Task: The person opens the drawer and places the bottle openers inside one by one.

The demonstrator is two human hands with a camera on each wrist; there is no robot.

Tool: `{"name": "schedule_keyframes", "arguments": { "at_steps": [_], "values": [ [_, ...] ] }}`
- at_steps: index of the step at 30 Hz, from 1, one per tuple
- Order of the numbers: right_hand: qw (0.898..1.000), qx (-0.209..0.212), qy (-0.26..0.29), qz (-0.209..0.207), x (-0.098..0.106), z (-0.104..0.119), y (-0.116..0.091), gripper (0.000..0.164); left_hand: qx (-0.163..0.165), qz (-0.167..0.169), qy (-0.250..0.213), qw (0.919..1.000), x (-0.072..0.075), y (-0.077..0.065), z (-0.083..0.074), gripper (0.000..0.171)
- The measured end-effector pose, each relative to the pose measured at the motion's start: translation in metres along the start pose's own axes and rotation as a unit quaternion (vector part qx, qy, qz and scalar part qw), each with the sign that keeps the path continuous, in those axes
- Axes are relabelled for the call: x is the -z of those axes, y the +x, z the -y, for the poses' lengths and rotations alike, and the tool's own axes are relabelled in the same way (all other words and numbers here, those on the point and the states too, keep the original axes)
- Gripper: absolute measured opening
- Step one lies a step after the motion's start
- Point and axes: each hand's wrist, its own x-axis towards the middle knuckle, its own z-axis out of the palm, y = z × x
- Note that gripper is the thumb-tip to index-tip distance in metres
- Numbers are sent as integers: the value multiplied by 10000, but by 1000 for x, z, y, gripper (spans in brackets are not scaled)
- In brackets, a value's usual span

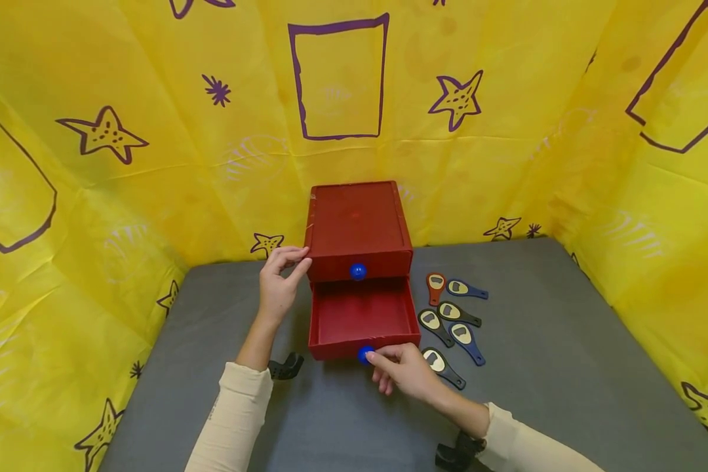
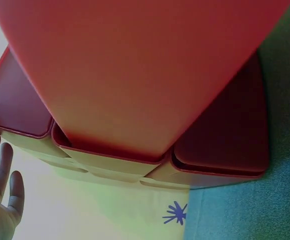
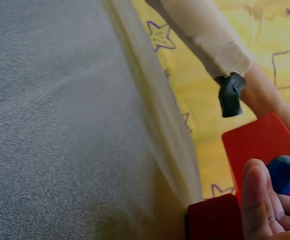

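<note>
Currently, left hand [image 1: 280, 285], fingers loosely extended, is at the left front corner of the red cabinet [image 1: 356, 219]; right hand [image 1: 410, 375] pinches the blue knob [image 1: 364, 354] of its open lower drawer [image 1: 333, 349]. Cabinet stands on the table [image 1: 554, 341].

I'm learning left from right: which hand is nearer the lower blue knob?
Right. The right hand pinches the knob; the left hand is higher, at the red box.
</note>
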Motion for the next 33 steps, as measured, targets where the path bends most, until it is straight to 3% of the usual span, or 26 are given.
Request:
{"name": "schedule_keyframes", "arguments": {
  "at_steps": [4, 13, 27, 33],
  "values": [
    [10000, -55, 7, 82, 1, -2, 0, 38, -10, 0, 90, 10000, -1, 0, -6, 22],
    [10000, -41, 9, 30, -1, -7, 2, 42, -189, 134, 160, 9996, -1, -1, -37, 21],
    [9999, -115, -71, -70, -3, -4, -1, 38, -60, -79, -121, 9999, -3, 1, -37, 13],
    [9972, -59, -613, 424, 7, 3, -6, 36, -78, -16, -110, 9999, -3, 1, -38, 14]
  ]
}}
